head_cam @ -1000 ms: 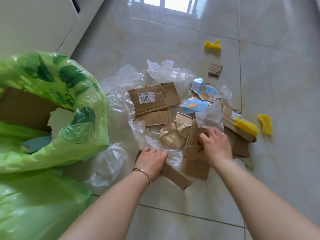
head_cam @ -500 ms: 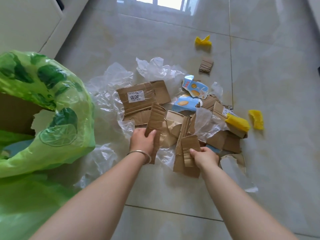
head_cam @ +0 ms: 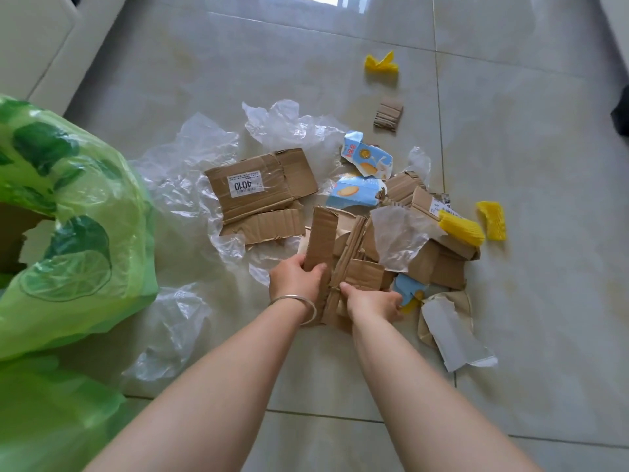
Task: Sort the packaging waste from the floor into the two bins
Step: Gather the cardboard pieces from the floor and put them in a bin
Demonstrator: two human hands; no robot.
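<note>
Both hands are closed on cardboard: the left hand (head_cam: pixel 296 278), which wears a thin metal bangle (head_cam: pixel 295 302), grips a long brown corrugated cardboard strip (head_cam: pixel 320 240) whose long axis runs upright and away from the person, while the right hand (head_cam: pixel 372 302) pinches a bundle of torn brown cardboard pieces (head_cam: pixel 354 271) just beside it, the two loads touching at the middle. The coming move looks likely to be a carry to the left, since the large green plastic bin bag printed with lime slices (head_cam: pixel 73 233) stands well apart on that side, nearer the left arm; brown cardboard shows inside its mouth, though how full it is cannot be told. A second bin is not in view. Crumpled clear plastic film (head_cam: pixel 190 158) lies between the bag and the hands. Beyond the grip rest a flat labelled brown cardboard panel (head_cam: pixel 262 189), torn blue printed carton pieces (head_cam: pixel 366 160) and yellow foam net scraps (head_cam: pixel 461 228).
</note>
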